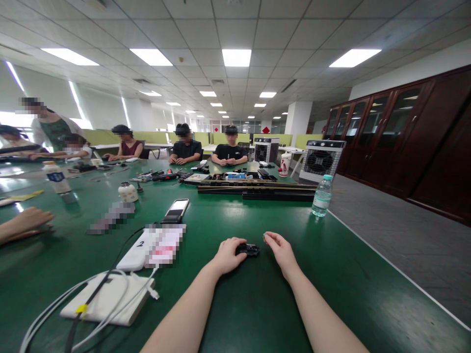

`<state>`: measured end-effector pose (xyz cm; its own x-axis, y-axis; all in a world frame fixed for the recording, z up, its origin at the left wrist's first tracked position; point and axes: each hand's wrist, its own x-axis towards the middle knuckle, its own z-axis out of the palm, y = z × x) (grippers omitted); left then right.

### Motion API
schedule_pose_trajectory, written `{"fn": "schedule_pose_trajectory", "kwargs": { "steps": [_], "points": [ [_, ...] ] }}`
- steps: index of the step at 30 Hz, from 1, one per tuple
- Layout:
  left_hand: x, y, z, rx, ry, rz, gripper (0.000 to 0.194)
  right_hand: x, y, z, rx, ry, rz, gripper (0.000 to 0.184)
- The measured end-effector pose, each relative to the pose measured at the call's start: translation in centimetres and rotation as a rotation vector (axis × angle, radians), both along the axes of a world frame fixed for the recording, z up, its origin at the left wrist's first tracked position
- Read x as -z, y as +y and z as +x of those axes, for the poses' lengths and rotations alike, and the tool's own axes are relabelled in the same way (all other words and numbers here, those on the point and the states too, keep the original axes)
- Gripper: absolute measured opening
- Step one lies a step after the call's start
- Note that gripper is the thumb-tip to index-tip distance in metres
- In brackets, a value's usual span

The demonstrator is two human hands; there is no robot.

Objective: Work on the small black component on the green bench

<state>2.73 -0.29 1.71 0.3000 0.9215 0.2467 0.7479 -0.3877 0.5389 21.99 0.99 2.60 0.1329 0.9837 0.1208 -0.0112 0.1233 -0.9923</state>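
My left hand (228,256) grips the left end of a small black plastic part (250,250) that lies on the green table. Its outline is uneven, and I cannot tell exactly what it is. To the right, apart from that part, my right hand (280,247) is held in a pinch just over the tabletop. A tiny pale greenish piece (264,236) shows at the tips of the thumb and forefinger, too small to name.
A water bottle (322,197) stands near the table's right edge. Long black strips (257,192) lie across the far side. Left of me are a white power bank (132,250), a white box (110,299) with cables and a phone (176,210). Another person's hand (27,223) rests at far left.
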Motion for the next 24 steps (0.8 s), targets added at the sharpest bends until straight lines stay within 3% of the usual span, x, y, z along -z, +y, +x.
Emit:
{"fn": "schedule_pose_trajectory", "kwargs": {
  "steps": [24],
  "points": [
    [-0.26, -0.20, 0.05, -0.010, 0.007, -0.006, 0.040, 0.60, 0.31, -0.08, -0.069, 0.003, 0.086, 0.043]
  ]
}}
